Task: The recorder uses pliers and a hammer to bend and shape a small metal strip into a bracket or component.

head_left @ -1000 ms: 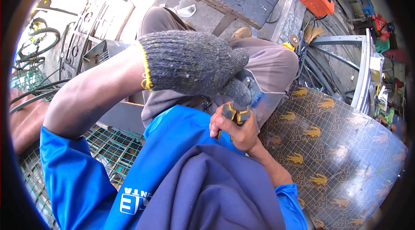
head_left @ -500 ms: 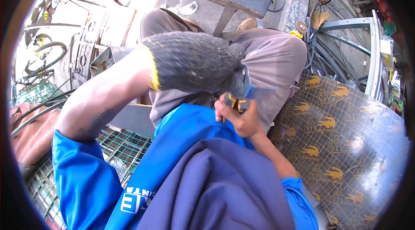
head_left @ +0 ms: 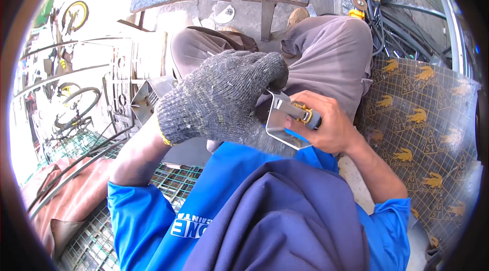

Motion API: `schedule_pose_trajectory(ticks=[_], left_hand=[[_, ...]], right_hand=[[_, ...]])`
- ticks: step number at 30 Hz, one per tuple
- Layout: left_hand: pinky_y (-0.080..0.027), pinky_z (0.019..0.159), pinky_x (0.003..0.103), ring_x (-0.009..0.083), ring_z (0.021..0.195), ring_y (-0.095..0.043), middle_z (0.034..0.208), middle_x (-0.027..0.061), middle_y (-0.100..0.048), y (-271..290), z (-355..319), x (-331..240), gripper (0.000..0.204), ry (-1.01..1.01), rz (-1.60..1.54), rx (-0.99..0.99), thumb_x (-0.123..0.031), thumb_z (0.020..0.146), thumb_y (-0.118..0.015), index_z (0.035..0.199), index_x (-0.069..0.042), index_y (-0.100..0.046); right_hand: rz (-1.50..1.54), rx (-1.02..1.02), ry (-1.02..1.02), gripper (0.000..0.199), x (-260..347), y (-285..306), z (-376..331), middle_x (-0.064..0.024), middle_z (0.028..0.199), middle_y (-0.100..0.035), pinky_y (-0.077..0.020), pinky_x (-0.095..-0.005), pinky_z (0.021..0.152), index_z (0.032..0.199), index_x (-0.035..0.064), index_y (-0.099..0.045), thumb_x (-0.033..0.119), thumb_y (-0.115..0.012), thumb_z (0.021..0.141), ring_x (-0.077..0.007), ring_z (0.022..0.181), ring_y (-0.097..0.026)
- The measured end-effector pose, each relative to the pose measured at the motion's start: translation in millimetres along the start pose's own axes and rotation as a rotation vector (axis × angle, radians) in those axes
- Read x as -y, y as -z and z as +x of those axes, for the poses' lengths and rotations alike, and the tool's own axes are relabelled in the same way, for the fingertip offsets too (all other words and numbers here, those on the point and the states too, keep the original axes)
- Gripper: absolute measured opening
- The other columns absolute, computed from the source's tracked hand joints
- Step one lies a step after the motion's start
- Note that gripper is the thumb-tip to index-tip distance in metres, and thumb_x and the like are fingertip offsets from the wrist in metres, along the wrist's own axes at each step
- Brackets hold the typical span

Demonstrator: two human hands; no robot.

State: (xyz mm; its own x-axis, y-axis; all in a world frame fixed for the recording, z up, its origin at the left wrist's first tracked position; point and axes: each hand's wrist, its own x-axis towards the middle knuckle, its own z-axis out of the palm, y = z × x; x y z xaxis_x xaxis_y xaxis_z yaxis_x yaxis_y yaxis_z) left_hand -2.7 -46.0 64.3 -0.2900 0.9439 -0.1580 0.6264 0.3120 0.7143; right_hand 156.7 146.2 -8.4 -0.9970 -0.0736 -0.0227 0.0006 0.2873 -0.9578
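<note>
The grey-knit-gloved left hand [head_left: 224,100] grips a bent, shiny silver metal piece [head_left: 276,119] at its left edge; the bare right hand [head_left: 328,123] clasps a yellow-and-grey tool handle [head_left: 311,118] against the piece's right side.

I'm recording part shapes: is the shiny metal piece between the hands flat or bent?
Bent: the metal piece has faces meeting at an angle, visible beside the right hand.

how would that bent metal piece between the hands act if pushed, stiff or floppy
The bent metal piece is probably fairly stiff, since it shows crisp, angular folds. Its thin edges suggest it's likely light. Its smooth, shiny face may slip against the bare right hand.
</note>
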Motion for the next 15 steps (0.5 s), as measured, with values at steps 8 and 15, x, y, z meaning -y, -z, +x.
schedule_pose_trajectory(ticks=[8,15], left_hand=[[-0.049,0.075,0.045,0.0381,0.083,-0.065,0.088,0.0149,-0.063,-14,-7,0,0.077,-0.046,-0.042,-0.105,-0.063,0.062,-0.089,0.102,-0.005,-0.059],[-0.050,0.073,0.046,0.0387,0.082,-0.065,0.085,0.0159,-0.062,-16,-4,0,0.076,-0.103,0.049,-0.122,-0.064,0.064,-0.088,0.100,-0.004,-0.058]], right_hand=[[-0.071,0.100,0.019,0.024,-2,4,0,-0.0157,0.081,-0.069,-0.0531,-0.0382,0.066,0.094,0.0002,-0.069,0.017,-0.081,0.083,-0.0324,0.072,-0.070],[-0.102,0.104,0.057,0.024,-21,5,2,-0.0146,0.083,-0.069,-0.0523,-0.0384,0.066,0.095,0.0009,-0.066,0.007,-0.081,0.077,-0.0311,0.073,-0.069]])
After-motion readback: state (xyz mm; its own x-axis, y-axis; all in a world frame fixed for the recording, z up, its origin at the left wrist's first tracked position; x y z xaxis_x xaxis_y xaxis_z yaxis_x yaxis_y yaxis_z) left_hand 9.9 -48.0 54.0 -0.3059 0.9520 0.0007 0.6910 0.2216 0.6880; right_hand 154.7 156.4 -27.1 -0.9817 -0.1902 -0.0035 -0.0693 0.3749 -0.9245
